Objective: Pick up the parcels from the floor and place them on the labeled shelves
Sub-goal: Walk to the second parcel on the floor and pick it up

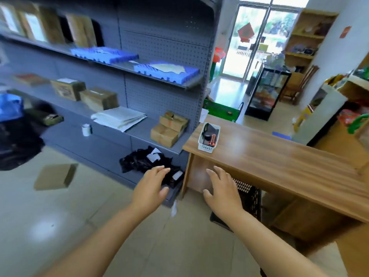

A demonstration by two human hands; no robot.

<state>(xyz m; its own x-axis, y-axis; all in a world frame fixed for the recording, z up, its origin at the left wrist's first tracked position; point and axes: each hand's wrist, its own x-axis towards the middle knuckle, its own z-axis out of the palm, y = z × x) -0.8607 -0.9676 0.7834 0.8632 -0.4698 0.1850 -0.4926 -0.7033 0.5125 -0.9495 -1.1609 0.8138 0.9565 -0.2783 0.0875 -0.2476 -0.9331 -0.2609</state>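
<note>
Both my hands reach forward, empty, with straight fingers. My left hand (150, 186) hovers in front of black bagged parcels (147, 161) with white labels on the lowest shelf of the grey shelving (159, 45). My right hand (221, 188) is beside it, before the wooden counter's end panel. A flat brown cardboard parcel (55, 176) lies on the tiled floor to the left. Brown boxes (169, 128), white mailers (119, 117) and blue padded parcels (165, 71) sit on the shelves.
A wooden counter (279, 156) stands to the right, carrying a white basket (209, 137) of tools. A black crate (245, 202) sits under it. Black and blue bags (12, 134) pile at the far left. A glass door and display case are at the back.
</note>
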